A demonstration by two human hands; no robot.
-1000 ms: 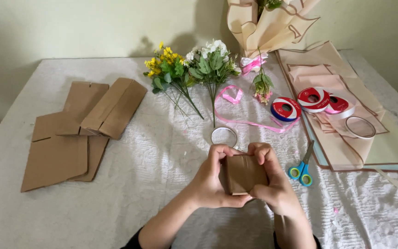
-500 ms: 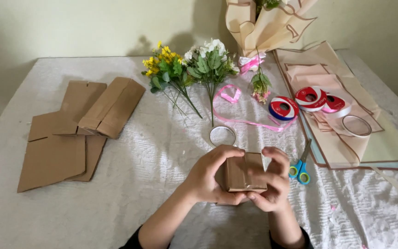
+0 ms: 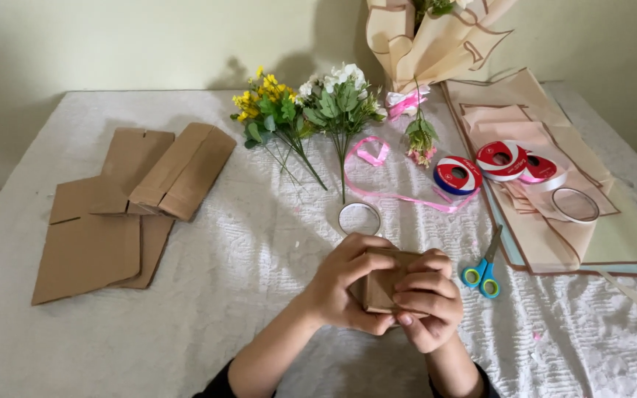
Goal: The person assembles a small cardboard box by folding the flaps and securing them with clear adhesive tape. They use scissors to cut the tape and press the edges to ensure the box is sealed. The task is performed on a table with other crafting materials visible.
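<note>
Both my hands close around a small brown cardboard piece [image 3: 382, 284] held just above the white tablecloth [image 3: 259, 243] near the front middle. My left hand [image 3: 348, 284] grips its left side with fingers curled over the top. My right hand [image 3: 425, 298] presses on its right side with bent fingers. Much of the cardboard is hidden by my fingers. A clear tape roll [image 3: 359, 219] lies just beyond my hands.
Flat cardboard pieces [image 3: 123, 203] lie at the left. Yellow flowers [image 3: 270, 110] and white flowers [image 3: 340, 96] lie at the back middle beside a pink ribbon [image 3: 385, 180]. Blue-handled scissors [image 3: 484, 269], ribbon spools [image 3: 506, 162] and wrapping paper sheets [image 3: 554, 184] sit at the right. A wrapped bouquet [image 3: 429, 40] stands behind.
My hands have turned the small cardboard piece and folded tighter around it. My right fingers now curl over its right side. Everything else on the table stays put.
</note>
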